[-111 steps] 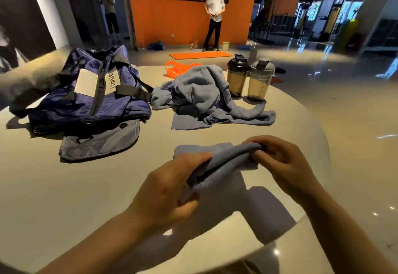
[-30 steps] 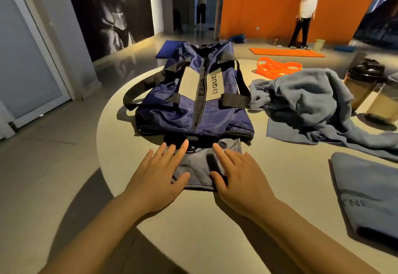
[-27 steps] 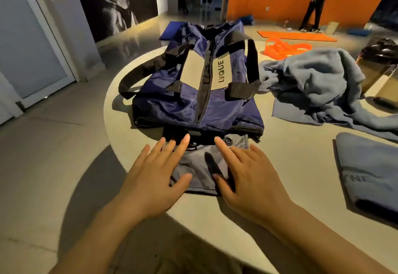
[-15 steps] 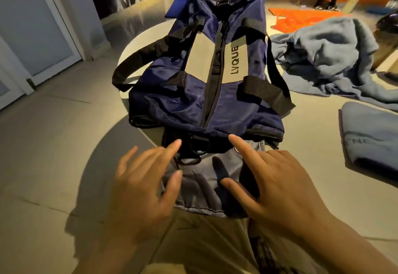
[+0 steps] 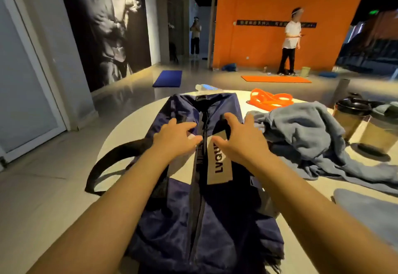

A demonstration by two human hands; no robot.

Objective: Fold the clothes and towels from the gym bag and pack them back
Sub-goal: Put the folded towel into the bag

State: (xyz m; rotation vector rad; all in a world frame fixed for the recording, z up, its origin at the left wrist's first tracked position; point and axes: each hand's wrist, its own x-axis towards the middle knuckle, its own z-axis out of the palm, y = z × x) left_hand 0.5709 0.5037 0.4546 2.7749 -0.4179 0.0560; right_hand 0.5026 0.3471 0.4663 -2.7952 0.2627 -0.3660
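Both grips lie on top of the gym bag, one on each side of its closed zip: left hand and right hand, fingers spread and lightly bent, holding nothing. Bag sits at the near edge of the round tabletop. Crumpled grey towel lies toward the right edge; folded grey towel at the near right edge.

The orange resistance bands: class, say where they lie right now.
In the head view, the orange resistance bands lie at the round table's far right edge, beyond the heap of grey towels and right of the navy gym bag.
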